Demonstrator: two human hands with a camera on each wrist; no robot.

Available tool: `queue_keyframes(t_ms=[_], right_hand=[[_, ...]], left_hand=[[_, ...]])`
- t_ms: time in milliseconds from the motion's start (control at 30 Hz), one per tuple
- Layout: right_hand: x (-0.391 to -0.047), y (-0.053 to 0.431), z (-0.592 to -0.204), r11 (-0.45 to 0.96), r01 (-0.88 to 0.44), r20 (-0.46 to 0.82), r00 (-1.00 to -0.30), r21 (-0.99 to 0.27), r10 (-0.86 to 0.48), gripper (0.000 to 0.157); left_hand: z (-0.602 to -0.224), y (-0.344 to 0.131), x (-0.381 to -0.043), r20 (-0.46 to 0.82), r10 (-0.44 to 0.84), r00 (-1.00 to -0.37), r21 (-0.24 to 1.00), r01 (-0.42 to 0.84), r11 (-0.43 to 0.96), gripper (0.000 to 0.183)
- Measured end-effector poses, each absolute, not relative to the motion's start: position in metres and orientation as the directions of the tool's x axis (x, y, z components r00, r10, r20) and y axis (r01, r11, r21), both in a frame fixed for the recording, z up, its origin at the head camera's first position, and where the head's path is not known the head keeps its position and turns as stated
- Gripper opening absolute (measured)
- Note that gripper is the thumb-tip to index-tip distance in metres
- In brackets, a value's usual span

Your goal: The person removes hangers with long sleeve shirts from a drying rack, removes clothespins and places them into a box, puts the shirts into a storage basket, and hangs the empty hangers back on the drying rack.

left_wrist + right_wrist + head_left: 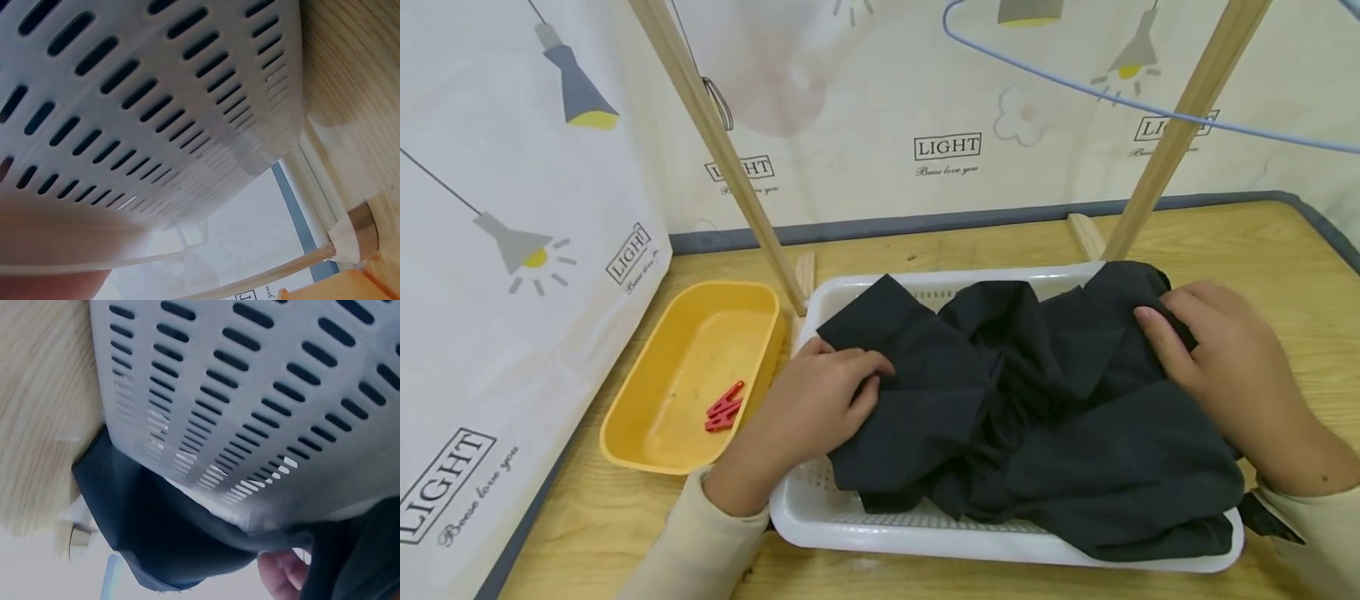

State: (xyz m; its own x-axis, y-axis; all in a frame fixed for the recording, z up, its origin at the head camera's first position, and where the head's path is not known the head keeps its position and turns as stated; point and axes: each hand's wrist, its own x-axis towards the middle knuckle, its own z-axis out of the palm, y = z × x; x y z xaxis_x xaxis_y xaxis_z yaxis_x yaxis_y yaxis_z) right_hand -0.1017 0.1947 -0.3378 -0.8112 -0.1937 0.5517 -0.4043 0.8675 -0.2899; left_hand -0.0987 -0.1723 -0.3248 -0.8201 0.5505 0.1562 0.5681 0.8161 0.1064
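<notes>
A crumpled black cloth (1075, 450) lies bunched across a white perforated basket (1000, 542); its folds hide what kind of item it is. My left hand (820, 400) pinches its left part between thumb and curled fingers, over the basket's left rim. At the right end, my right hand (1232, 375) grips the cloth with the thumb on top. In the right wrist view, fingertips (284, 575) show beside the cloth (162, 531), which hangs over the outside of the basket (250, 394). The left wrist view shows mostly the basket's slotted wall (144, 106).
Left of the basket stands a yellow tray (692, 333) with red clothespins (725, 407) in it. Two wooden posts (730, 167) rise behind the basket. A blue wire hanger (1075, 86) hangs at the upper right, above the wooden table (1247, 250).
</notes>
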Motion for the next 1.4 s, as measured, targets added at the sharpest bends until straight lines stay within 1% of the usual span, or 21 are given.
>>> queue_keyframes(t_ms=[100, 200, 367, 433, 533, 600, 667, 733, 1033, 1233, 1400], right_hand=[[-0.101, 0.192, -0.338, 0.842, -0.465, 0.586, -0.775, -0.275, -0.237, 0.012], [-0.1, 0.19, -0.338, 0.825, -0.507, 0.611, -0.744, -0.251, -0.271, 0.013], [-0.1, 0.188, -0.337, 0.801, -0.551, 0.635, -0.711, -0.237, -0.301, 0.017], [-0.1, 0.187, -0.338, 0.793, -0.564, 0.648, -0.696, -0.23, -0.308, 0.026], [-0.102, 0.187, -0.34, 0.78, -0.588, 0.676, -0.666, -0.215, -0.316, 0.046], [-0.104, 0.186, -0.343, 0.764, -0.61, 0.692, -0.645, -0.209, -0.325, 0.056], [-0.105, 0.185, -0.344, 0.753, -0.626, 0.704, -0.627, -0.201, -0.334, 0.061], [-0.107, 0.185, -0.344, 0.742, -0.642, 0.714, -0.611, -0.193, -0.342, 0.062], [-0.107, 0.186, -0.34, 0.749, -0.644, 0.696, -0.611, -0.16, -0.377, 0.062], [-0.107, 0.185, -0.341, 0.745, -0.647, 0.71, -0.601, -0.162, -0.367, 0.061], [-0.104, 0.184, -0.341, 0.755, -0.631, 0.678, -0.636, -0.181, -0.369, 0.064]], left_hand=[[-0.325, -0.172, -0.099, 0.155, 0.552, -0.819, 0.102, 0.569, 0.816, 0.018], [-0.325, -0.172, -0.099, 0.155, 0.549, -0.821, 0.098, 0.566, 0.818, 0.019], [-0.325, -0.172, -0.099, 0.157, 0.548, -0.822, 0.098, 0.565, 0.819, 0.018], [-0.325, -0.172, -0.099, 0.163, 0.549, -0.82, 0.099, 0.567, 0.818, 0.018], [-0.325, -0.172, -0.099, 0.162, 0.547, -0.821, 0.101, 0.565, 0.819, 0.017], [-0.325, -0.172, -0.099, 0.155, 0.547, -0.822, 0.101, 0.564, 0.819, 0.018], [-0.325, -0.172, -0.098, 0.151, 0.547, -0.823, 0.103, 0.564, 0.82, 0.018], [-0.325, -0.172, -0.099, 0.153, 0.547, -0.823, 0.102, 0.564, 0.819, 0.017], [-0.325, -0.172, -0.099, 0.154, 0.551, -0.82, 0.092, 0.567, 0.819, 0.018], [-0.324, -0.172, -0.1, 0.175, 0.549, -0.817, 0.099, 0.569, 0.816, 0.017], [-0.326, -0.172, -0.099, 0.162, 0.552, -0.818, 0.1, 0.57, 0.816, 0.018]])
